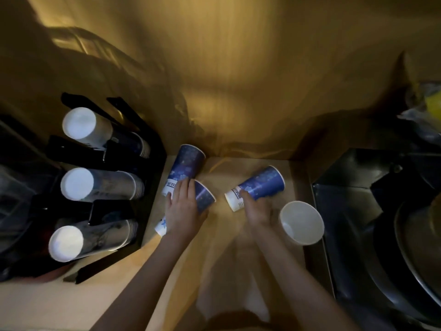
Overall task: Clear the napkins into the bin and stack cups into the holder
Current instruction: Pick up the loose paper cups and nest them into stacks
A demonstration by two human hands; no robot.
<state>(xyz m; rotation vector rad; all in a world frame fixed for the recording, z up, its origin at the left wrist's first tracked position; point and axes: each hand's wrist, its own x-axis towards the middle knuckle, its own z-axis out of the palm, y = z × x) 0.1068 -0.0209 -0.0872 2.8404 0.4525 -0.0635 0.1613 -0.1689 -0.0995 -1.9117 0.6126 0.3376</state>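
— Hands first: what does each one have?

— The left hand [182, 207] lies palm-down, fingers wrapped over a blue cup on its side [202, 195], mouth pointing up and right. The right hand [257, 211] is closing on the white base end of a second fallen cup [256, 187]; whether the grip is firm I cannot tell.

— Which way does that second cup run?

— Base toward the hand, mouth away to the upper right, so its long axis slants off from the fingers. A third cup [185, 169] lies just beyond the left hand, touching the first. An upright white cup [301, 222] stands just right of the right wrist.

— And the holder?

— The black cup holder [148, 163] sits to the left, three stacks [100, 185] already in it; the left hand is nearer.

— The setting?

— A tan wooden counter [250, 168] in a dim corner, a dark steel sink [358, 211] to the right. Napkins and bin: none clearly visible.
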